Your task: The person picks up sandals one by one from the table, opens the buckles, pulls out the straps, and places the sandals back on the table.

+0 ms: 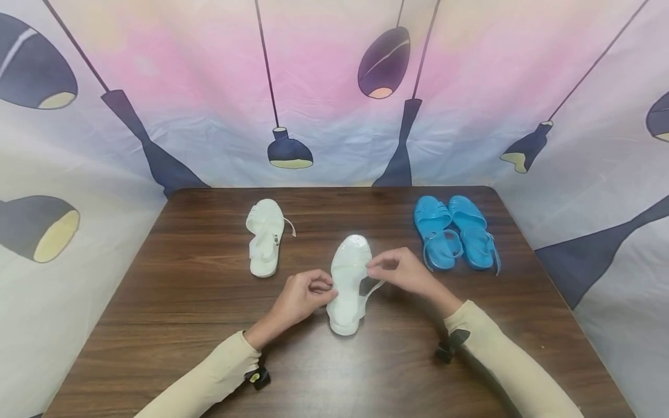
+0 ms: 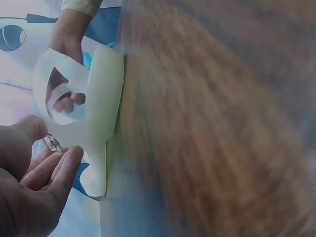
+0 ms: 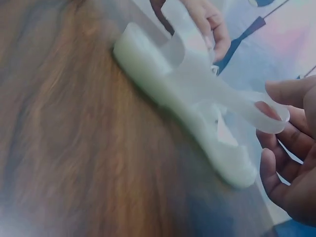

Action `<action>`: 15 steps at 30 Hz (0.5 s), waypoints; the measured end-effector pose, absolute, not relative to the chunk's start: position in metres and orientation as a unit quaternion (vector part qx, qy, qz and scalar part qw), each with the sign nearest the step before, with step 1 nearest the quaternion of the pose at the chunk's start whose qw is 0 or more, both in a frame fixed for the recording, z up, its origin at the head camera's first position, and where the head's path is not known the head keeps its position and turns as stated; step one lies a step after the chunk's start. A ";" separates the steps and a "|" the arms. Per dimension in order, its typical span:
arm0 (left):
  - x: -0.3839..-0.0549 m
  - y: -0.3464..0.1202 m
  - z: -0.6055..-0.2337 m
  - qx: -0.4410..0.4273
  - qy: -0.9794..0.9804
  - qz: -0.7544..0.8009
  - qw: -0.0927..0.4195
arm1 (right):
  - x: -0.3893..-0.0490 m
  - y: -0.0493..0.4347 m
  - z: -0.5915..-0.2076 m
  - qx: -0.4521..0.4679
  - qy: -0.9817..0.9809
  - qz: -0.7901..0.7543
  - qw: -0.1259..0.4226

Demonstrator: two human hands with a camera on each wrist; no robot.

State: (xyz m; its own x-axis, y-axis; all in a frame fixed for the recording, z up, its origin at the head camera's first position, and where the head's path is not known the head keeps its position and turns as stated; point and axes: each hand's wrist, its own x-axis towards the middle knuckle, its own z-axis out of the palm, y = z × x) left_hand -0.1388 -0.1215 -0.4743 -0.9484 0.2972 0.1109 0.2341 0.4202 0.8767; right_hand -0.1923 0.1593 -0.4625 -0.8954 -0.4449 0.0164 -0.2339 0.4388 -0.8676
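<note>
A white sandal stands sole down on the wooden table in front of me, toe pointing away. At its left side my left hand pinches the small metal buckle between thumb and fingers. My right hand is at the sandal's right side, with its fingers curled about the loose ankle strap. The strap bends in a loop against those fingers; the exact contact of the thumb is hard to make out. Behind and to the left lies a second white sandal, its strap end sticking out to the right.
A pair of blue sandals sits side by side at the table's back right. The brown table ends at a patterned cloth backdrop behind and at both sides. Each wrist carries a small dark device.
</note>
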 end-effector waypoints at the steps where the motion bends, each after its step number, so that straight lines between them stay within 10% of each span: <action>1: -0.138 -0.121 -0.474 0.153 0.842 0.516 0.032 | -0.193 0.156 -0.460 -0.204 0.842 -0.489 0.101; 15: -0.134 -0.119 -0.473 0.133 0.845 0.517 0.027 | -0.202 0.106 -0.454 -0.284 0.870 -0.397 0.066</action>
State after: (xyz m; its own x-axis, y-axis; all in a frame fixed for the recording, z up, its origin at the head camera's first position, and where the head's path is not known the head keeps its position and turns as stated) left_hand -0.1343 -0.1187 -0.4728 -0.9633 0.2524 0.0917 0.1966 0.4303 0.8810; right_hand -0.2015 0.1061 -0.4543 -0.8296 -0.5473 0.1102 -0.4419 0.5231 -0.7287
